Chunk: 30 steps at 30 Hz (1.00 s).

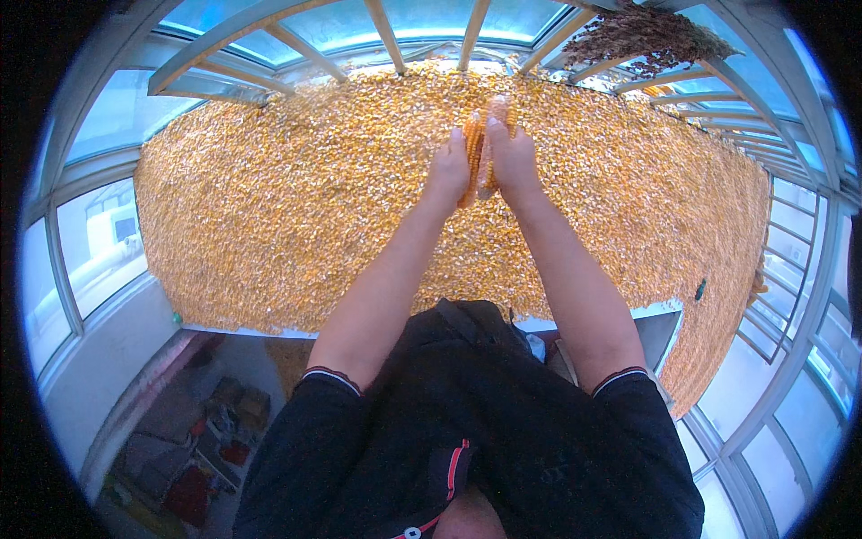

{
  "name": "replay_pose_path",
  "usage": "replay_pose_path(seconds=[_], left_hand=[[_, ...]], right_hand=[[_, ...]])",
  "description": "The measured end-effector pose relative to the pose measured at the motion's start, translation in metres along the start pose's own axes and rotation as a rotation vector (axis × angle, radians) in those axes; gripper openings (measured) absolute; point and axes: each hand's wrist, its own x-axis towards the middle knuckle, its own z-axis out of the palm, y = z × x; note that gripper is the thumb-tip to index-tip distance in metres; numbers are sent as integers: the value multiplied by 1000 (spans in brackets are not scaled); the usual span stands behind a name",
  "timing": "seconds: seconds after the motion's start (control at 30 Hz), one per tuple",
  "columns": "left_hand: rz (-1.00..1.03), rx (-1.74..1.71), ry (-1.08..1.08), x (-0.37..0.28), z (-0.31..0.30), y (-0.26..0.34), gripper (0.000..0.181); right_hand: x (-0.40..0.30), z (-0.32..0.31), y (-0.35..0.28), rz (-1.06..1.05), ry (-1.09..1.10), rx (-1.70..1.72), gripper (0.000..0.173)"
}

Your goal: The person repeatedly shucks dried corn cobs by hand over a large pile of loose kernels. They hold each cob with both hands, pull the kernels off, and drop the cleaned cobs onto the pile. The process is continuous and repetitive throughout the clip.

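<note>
My left hand [450,165] is closed around an ear of corn [474,151] that still bears rows of orange kernels. My right hand [513,156] grips a second corn cob [486,172], paler and partly stripped, with some kernels along its far side. Side by side and nearly upright in the view, the two cobs press together between my palms. Below and all around them spreads a broad layer of loose corn kernels [323,195]. My fingers are mostly hidden behind the cobs.
Windows with slatted metal bars [471,30] enclose the far side. A dried sorghum bunch [643,37] hangs at upper right. A small dark green object [700,290] lies on the kernels at right. Boxes and mixed items [236,404] sit lower left, beneath the white ledge [249,330].
</note>
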Motion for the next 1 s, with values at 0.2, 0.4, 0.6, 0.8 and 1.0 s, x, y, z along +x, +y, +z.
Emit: replay_pose_path(seconds=[0.2,0.4,0.6,0.8,1.0], left_hand=[[-170,-217,-184,2,0,8,67],[11,-452,-91,3,-6,15,52],[81,-420,11,2,1,15,55],[-40,-526,20,-9,8,19,61],[-155,-565,-55,-14,1,15,63]], right_hand=[[-17,-2,-9,65,-87,36,37],[-26,6,9,-2,-105,222,33],[-53,2,16,94,-123,188,43],[-42,-2,42,-11,-147,94,52],[-51,-15,45,192,-337,193,56]])
